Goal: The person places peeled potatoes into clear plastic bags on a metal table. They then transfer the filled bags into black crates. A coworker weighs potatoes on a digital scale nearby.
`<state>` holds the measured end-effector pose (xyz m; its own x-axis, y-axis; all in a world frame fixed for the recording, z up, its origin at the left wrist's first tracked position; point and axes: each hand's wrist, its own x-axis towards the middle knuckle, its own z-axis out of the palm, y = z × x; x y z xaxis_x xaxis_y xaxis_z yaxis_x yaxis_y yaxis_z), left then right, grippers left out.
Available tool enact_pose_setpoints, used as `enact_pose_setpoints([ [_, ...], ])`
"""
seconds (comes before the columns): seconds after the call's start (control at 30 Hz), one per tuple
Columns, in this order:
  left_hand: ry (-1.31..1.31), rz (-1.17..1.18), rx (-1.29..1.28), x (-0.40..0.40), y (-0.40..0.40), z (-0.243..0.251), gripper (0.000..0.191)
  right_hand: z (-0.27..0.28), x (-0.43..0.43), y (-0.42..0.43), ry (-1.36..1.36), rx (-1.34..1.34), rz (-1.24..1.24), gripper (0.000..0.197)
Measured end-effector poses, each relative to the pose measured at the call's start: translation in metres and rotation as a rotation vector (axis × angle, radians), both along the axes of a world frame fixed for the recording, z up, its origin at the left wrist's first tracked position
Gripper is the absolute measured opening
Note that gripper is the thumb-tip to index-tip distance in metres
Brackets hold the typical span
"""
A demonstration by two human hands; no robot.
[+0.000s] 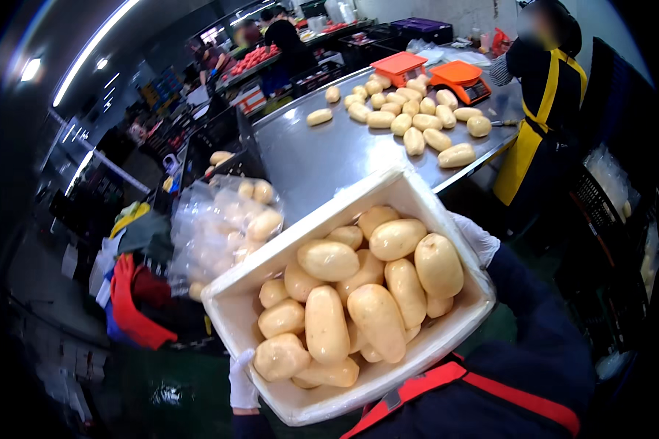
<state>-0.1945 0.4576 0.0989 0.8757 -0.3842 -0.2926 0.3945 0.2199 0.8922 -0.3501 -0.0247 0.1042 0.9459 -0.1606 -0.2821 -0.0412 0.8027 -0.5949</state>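
A white foam box (307, 233) full of pale yellow potatoes (327, 324) is held in front of my body, above the floor. My left hand (244, 381), in a white glove, grips its near left side with the thumb over the rim. On the far right side, my right hand (476, 237), also white-gloved, is against the outer wall; its fingers are partly hidden by the box. The potatoes look wet and peeled and lie heaped at mixed angles. Beyond the box, a metal table (313, 159) carries more loose potatoes (401, 112).
Clear plastic bags of potatoes (225, 230) lie left of the box, by a black crate (219, 137). Two orange scales (458, 76) stand on the table. A person in a yellow-strapped apron (549, 104) stands at its right end. Red gloves (129, 304) hang at left.
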Motion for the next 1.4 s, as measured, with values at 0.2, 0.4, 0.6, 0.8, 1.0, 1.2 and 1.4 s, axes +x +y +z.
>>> enact_pose_setpoints([
  [0.2,0.028,-0.32,-0.021,0.146,-0.139,0.018,0.062,0.002,0.009,-0.086,-0.048,-0.158,-0.355,0.037],
  [0.4,0.248,-0.517,-0.093,0.242,-0.246,0.014,0.062,0.007,0.034,-0.131,-0.02,-0.156,-0.431,0.044],
  [0.6,0.332,-0.502,0.025,0.313,-0.275,-0.032,0.058,0.01,0.079,-0.158,0.106,-0.046,-0.44,0.041],
  [0.8,0.31,-0.455,-0.035,0.298,-0.282,-0.021,0.058,0.016,0.102,-0.167,0.132,-0.24,-0.302,0.045],
  [1.0,0.192,-0.264,-0.17,0.249,-0.237,-0.012,0.06,-0.008,0.072,-0.182,0.116,-0.172,-0.356,0.055],
  [1.2,0.299,0.23,-0.129,0.112,-0.127,-0.182,0.074,-0.032,0.056,-0.19,0.058,-0.084,-0.28,0.054],
  [1.4,0.737,0.041,-0.955,0.007,-0.241,-0.226,0.104,-0.013,0.007,-0.197,0.371,-0.839,-0.296,0.047],
])
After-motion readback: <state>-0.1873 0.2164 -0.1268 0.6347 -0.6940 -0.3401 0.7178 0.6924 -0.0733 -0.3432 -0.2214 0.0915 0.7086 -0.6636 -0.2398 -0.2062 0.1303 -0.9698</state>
